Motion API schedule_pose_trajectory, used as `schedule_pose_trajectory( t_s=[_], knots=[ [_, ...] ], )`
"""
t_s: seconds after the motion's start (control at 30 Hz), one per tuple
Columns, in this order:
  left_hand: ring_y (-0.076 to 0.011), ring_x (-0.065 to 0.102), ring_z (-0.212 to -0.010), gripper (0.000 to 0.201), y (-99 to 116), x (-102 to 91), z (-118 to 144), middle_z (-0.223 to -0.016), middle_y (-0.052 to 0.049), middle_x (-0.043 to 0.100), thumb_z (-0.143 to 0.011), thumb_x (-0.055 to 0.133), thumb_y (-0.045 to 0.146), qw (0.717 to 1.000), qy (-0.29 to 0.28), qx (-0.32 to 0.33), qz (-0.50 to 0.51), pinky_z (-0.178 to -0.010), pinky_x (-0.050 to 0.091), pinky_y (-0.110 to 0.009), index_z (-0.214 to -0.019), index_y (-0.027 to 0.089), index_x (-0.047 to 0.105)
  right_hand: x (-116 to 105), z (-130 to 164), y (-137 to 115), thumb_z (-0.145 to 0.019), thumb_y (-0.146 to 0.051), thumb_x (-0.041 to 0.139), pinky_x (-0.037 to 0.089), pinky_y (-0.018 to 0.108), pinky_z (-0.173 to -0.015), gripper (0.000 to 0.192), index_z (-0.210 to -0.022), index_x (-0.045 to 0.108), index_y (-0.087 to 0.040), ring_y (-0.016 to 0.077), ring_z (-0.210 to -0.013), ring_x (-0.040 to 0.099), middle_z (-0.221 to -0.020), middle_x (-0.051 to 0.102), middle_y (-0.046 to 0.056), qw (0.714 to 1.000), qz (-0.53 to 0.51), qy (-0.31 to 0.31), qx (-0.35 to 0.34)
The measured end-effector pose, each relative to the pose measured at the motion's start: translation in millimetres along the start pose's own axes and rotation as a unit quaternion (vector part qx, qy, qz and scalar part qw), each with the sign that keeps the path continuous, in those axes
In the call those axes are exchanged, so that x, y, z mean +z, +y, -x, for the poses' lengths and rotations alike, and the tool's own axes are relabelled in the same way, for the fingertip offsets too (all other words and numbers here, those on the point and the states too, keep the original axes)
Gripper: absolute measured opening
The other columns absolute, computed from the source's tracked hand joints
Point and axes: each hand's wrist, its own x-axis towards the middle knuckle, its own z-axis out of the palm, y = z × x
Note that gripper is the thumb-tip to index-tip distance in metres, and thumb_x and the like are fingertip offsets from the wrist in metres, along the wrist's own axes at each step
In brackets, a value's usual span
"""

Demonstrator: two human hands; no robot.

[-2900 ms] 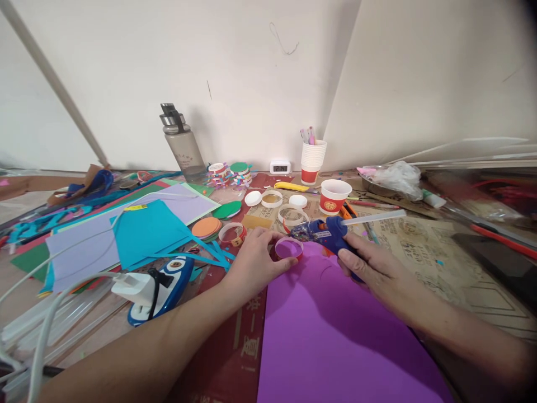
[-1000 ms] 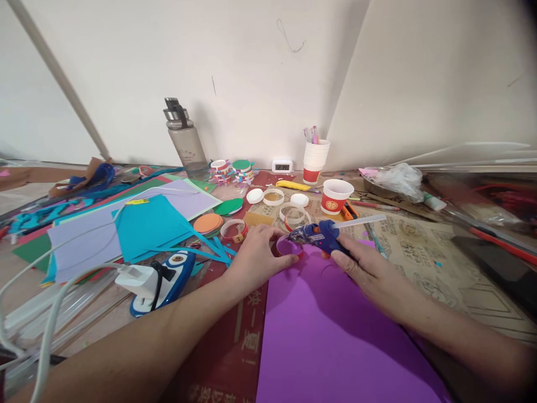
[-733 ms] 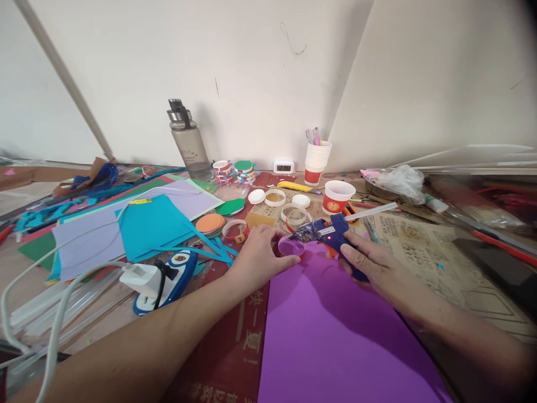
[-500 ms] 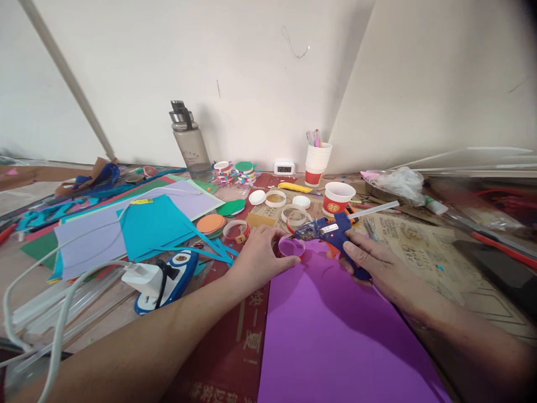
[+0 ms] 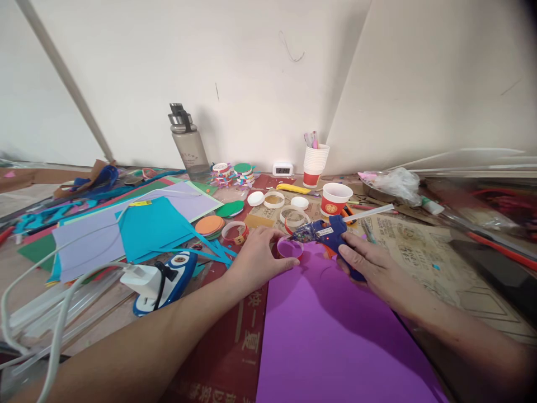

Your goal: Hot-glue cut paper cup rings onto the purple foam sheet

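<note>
My right hand [image 5: 364, 258] is wrapped round a dark blue hot glue gun [image 5: 331, 234] with a clear glue stick [image 5: 371, 213] out of its back. The gun's nozzle points left and sits at the rim of a paper cup ring [image 5: 291, 250]. That ring stands on a sheet of purple paper [image 5: 335, 330], and purple shows through its middle. My left hand [image 5: 264, 254] pinches the ring from its left side, thumb along the near edge. Whether the nozzle touches the ring I cannot tell.
Other cup rings [image 5: 235, 232], orange paper discs [image 5: 210, 225] and green discs [image 5: 230, 209] lie to the left. A red paper cup [image 5: 335, 200], a yellow cutter [image 5: 292, 189] and a clock [image 5: 283, 169] stand behind. A power strip [image 5: 168, 282] with white cables lies at left.
The whole view has shifted slightly. The glue gun's nozzle has moved a little left along the ring's rim, while my left hand keeps its hold.
</note>
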Motion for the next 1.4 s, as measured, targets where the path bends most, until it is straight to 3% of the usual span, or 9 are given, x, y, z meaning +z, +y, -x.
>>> schedule_pose_trajectory(
  t_s=[0.13, 0.2, 0.27, 0.37, 0.47, 0.7, 0.9, 1.23, 1.4],
  knots=[
    [-0.0260, 0.059, -0.099, 0.040, 0, -0.4, 0, -0.102, -0.008, 0.064, -0.066, 0.077, 0.042, 1.000, -0.001, 0.000, -0.004, -0.088, 0.048, -0.041, -0.098, 0.019, 0.067, 0, -1, -2, -0.089, -0.061, 0.047, 0.053, 0.034, -0.065, 0.056, -0.126, 0.060, -0.020, 0.0236, -0.082, 0.063, -0.089, 0.067, 0.008, 0.995, 0.087, 0.034, -0.028],
    [-0.0261, 0.059, -0.099, 0.042, -1, -0.3, -1, -0.102, -0.008, 0.064, -0.066, 0.078, 0.044, 1.000, -0.001, 0.002, -0.007, -0.088, 0.048, -0.041, -0.098, 0.019, 0.067, 0, -1, -4, -0.090, -0.060, 0.046, 0.054, 0.040, -0.082, 0.055, -0.126, 0.062, -0.021, 0.0282, -0.101, 0.063, -0.107, 0.069, 0.012, 0.990, 0.117, 0.044, -0.067],
    [-0.0263, 0.058, -0.100, 0.045, -2, 0.3, -1, -0.104, -0.008, 0.064, -0.066, 0.078, 0.045, 1.000, -0.003, 0.000, -0.007, -0.088, 0.048, -0.042, -0.100, 0.019, 0.066, 0, 0, -5, -0.091, -0.058, 0.045, 0.052, 0.042, -0.088, 0.052, -0.124, 0.063, -0.022, 0.0292, -0.106, 0.062, -0.113, 0.069, 0.011, 0.987, 0.127, 0.040, -0.090],
    [-0.0268, 0.058, -0.103, 0.054, -3, 1.2, 0, -0.109, -0.009, 0.063, -0.064, 0.079, 0.046, 1.000, 0.003, -0.003, 0.003, -0.091, 0.048, -0.042, -0.108, 0.019, 0.064, -1, 0, -7, -0.092, -0.057, 0.045, 0.055, 0.039, -0.072, 0.051, -0.126, 0.061, -0.022, 0.0262, -0.087, 0.064, -0.091, 0.069, 0.008, 0.992, 0.108, 0.027, -0.063],
    [-0.0263, 0.057, -0.107, 0.055, -2, 0.8, 2, -0.113, -0.009, 0.061, -0.066, 0.079, 0.045, 1.000, 0.027, 0.002, 0.016, -0.094, 0.047, -0.042, -0.112, 0.021, 0.062, -1, 0, -6, -0.090, -0.057, 0.047, 0.047, 0.030, -0.053, 0.052, -0.125, 0.060, -0.021, 0.0199, -0.066, 0.057, -0.070, 0.060, 0.003, 0.997, 0.070, 0.022, -0.028],
    [-0.0222, 0.053, -0.107, 0.012, 4, -7.1, 5, -0.104, -0.005, 0.060, -0.077, 0.070, 0.028, 0.981, 0.171, 0.082, -0.035, -0.099, 0.039, -0.039, -0.086, 0.022, 0.066, -1, 1, -3, -0.089, -0.059, 0.050, 0.035, 0.023, -0.045, 0.047, -0.112, 0.062, -0.019, 0.0113, -0.055, 0.042, -0.067, 0.050, -0.002, 1.000, -0.015, 0.002, 0.001],
    [-0.0211, 0.054, -0.096, 0.003, 5, -10.1, 4, -0.094, -0.004, 0.061, -0.080, 0.068, 0.025, 0.979, 0.158, 0.099, -0.082, -0.096, 0.037, -0.040, -0.079, 0.023, 0.070, 1, 2, -8, -0.087, -0.062, 0.050, 0.036, 0.025, -0.045, 0.051, -0.112, 0.061, -0.020, 0.0122, -0.053, 0.042, -0.066, 0.050, -0.002, 1.000, -0.016, 0.026, 0.000],
    [-0.0237, 0.053, -0.100, 0.006, 3, -6.0, 3, -0.093, -0.004, 0.063, -0.078, 0.068, 0.024, 0.980, 0.144, 0.091, -0.101, -0.088, 0.038, -0.040, -0.079, 0.026, 0.073, 2, 7, -12, -0.090, -0.061, 0.046, 0.033, 0.024, -0.048, 0.042, -0.095, 0.054, -0.020, 0.0104, -0.054, 0.037, -0.065, 0.044, -0.004, 1.000, -0.019, -0.013, -0.012],
    [-0.0238, 0.054, -0.099, 0.007, 4, -6.3, 1, -0.093, -0.004, 0.063, -0.078, 0.067, 0.022, 0.982, 0.138, 0.087, -0.094, -0.089, 0.038, -0.041, -0.078, 0.024, 0.073, 2, 8, -11, -0.090, -0.059, 0.046, 0.034, 0.023, -0.049, 0.045, -0.109, 0.058, -0.020, 0.0108, -0.055, 0.038, -0.065, 0.046, -0.003, 1.000, -0.019, -0.010, 0.005]
  ],
)
